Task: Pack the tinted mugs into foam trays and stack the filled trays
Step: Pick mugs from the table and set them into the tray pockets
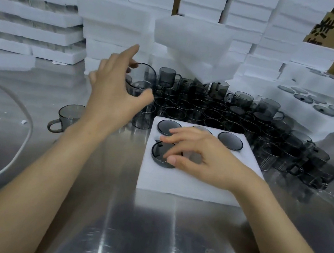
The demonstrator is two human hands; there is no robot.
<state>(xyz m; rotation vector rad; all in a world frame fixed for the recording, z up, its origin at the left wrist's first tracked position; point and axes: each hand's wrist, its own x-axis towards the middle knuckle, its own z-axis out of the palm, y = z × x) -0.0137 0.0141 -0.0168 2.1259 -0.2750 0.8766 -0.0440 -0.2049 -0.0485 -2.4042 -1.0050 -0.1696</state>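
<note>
A white foam tray (185, 184) lies on the steel table in front of me, with several smoky grey mugs seated in its holes. My right hand (198, 155) rests on the tray, its fingertips on the mug in the near-left hole (160, 153). My left hand (114, 94) is raised at the left edge of the mug cluster and grips a tinted mug (141, 79), lifted and tilted. Behind the tray stands a dense group of loose tinted mugs (229, 114).
One mug (69, 117) stands alone to the left of the tray. Stacks of white foam trays (117, 20) fill the back, and filled trays (314, 103) lie at the right. A loose foam block (195, 50) leans above the mugs. A white cable (20, 147) curves across the left.
</note>
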